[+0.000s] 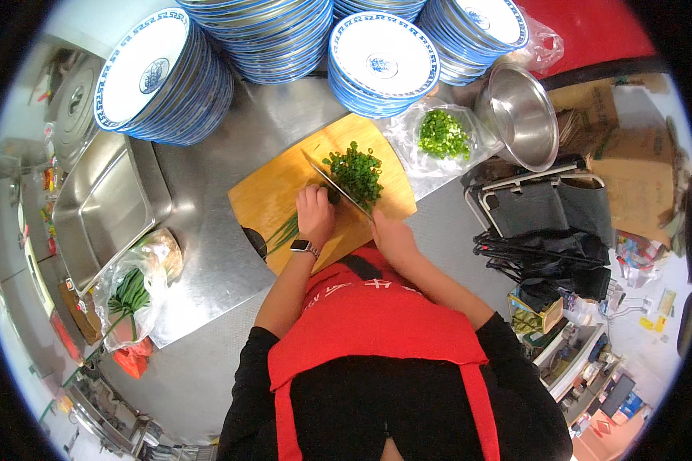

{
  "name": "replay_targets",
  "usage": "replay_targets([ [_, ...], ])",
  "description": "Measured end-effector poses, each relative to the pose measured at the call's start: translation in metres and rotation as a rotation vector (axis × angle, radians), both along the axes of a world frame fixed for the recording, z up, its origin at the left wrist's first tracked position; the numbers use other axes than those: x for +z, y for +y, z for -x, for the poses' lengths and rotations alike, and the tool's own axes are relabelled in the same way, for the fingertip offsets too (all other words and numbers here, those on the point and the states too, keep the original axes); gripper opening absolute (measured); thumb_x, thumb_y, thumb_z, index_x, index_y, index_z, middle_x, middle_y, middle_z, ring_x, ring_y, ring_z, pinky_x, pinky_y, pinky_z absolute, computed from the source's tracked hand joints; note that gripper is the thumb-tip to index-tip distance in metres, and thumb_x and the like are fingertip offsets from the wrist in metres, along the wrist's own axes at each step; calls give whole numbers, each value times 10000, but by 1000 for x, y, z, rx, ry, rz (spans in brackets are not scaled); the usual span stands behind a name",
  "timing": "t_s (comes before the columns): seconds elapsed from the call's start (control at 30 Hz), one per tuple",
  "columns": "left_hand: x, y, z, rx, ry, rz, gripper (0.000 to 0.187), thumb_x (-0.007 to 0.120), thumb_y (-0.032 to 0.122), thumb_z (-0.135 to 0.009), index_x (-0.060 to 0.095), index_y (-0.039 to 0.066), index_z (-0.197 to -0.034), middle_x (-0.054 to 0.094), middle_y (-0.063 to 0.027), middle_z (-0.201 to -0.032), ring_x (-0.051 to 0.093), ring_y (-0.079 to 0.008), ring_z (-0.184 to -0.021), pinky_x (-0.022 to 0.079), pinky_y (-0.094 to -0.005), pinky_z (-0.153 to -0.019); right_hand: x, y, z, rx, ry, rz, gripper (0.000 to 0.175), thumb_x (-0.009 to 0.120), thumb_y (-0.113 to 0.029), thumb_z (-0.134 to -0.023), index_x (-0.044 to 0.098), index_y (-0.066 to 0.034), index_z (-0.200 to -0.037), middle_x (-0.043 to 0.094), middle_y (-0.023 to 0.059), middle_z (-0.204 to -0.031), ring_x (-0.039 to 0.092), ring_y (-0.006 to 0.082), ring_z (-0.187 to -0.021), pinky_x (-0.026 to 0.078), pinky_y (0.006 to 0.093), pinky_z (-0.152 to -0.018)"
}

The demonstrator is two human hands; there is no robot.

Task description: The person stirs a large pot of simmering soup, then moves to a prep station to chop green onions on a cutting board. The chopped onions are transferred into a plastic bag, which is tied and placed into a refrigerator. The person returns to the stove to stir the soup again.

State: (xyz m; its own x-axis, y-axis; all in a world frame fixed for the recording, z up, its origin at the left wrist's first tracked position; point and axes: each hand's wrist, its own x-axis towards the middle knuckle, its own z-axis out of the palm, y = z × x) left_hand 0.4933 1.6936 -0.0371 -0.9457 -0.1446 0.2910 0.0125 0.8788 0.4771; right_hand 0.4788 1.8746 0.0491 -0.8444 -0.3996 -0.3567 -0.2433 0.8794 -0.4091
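On a wooden cutting board (393,155), my left hand (315,214) presses down on a bunch of green onion stalks (284,233), whose long ends stick out to the left toward the board's near edge. My right hand (393,235) grips a kitchen knife (340,188); its blade lies between my left fingers and a pile of chopped green onions (354,173). The knife's handle is hidden in my fist. Lighter chopped green onions (444,135) lie on a clear plastic bag (421,164) to the right of the board.
Several stacks of blue-rimmed plates (383,57) line the back of the steel table (207,242). A steel bowl (522,118) stands at the back right. At left are a rectangular steel pan (106,201) and a plastic bag with leafy greens (130,294). Folded black chairs (545,210) stand at right.
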Motion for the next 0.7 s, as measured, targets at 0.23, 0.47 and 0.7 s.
replay_targets([
  [0.23,-8,-1,-4,11,-28,-4,298,588,35,-687,516,-5,-974,496,-179,-1053,469,-360,-950,391,-457,-815,11,9,-13,40,-22,-77,161,446,-207,-913,471,-48,-928,597,223,-640,622,410,-613,484,516,-521],
  [0.47,-7,-1,-2,19,-13,-23,280,587,22,-702,519,5,-973,496,-172,-1038,468,-364,-951,392,-462,-824,-33,-33,14,66,-12,-31,174,444,-231,-932,461,-57,-931,603,235,-693,616,417,-647,471,523,-539],
  [0.7,-10,-1,-4,42,-6,-95,310,587,27,-676,521,15,-979,504,-169,-1044,477,-355,-961,397,-454,-827,11,12,11,84,-55,2,194,448,-254,-932,462,-65,-969,603,237,-706,594,458,-693,457,553,-598],
])
